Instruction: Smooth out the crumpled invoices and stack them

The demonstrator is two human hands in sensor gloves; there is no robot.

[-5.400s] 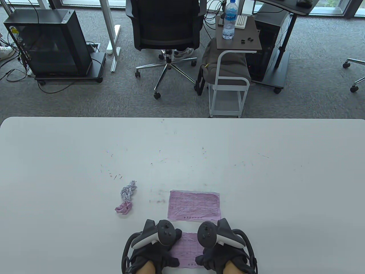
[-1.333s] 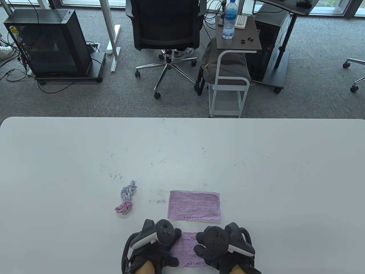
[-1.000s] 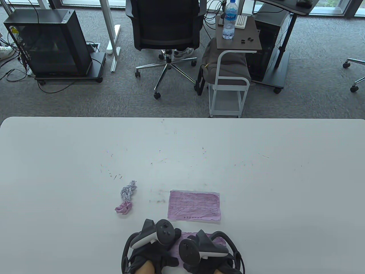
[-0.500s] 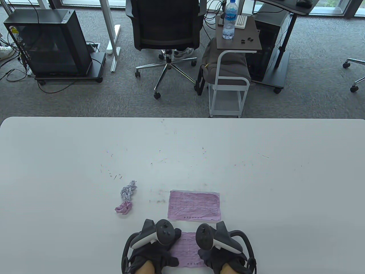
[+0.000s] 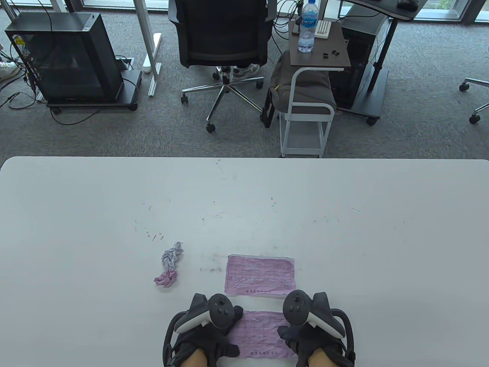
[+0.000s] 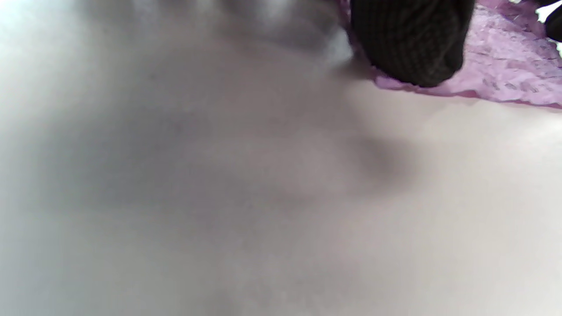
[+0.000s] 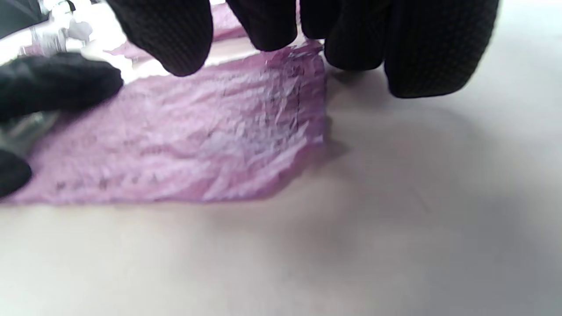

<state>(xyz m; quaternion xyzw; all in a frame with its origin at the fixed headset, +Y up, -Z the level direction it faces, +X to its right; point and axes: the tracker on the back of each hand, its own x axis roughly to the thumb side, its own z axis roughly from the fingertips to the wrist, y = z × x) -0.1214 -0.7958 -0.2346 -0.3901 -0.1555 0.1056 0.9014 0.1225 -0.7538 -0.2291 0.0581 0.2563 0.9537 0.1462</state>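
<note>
A wrinkled pink invoice (image 5: pixel 258 334) lies flat on the white table (image 5: pixel 344 229) at the near edge, between my hands. My left hand (image 5: pixel 208 336) presses on its left end; one gloved fingertip (image 6: pixel 408 44) rests on the paper's edge (image 6: pixel 505 66). My right hand (image 5: pixel 305 336) rests on its right end, fingers (image 7: pixel 347 39) spread over the far right corner of the sheet (image 7: pixel 197 145). A flattened pink invoice (image 5: pixel 260 275) lies just beyond. Two crumpled balls, one grey-white (image 5: pixel 172 257) and one pink (image 5: pixel 166 278), lie to the left.
Beyond the table's far edge stand an office chair (image 5: pixel 223 42), a small side cart with a water bottle (image 5: pixel 307 26), and a black computer case (image 5: pixel 65 57) on the carpet.
My right hand has slid rightward along the near invoice, from its middle to its right end, uncovering more of the sheet. My left hand has stayed in place.
</note>
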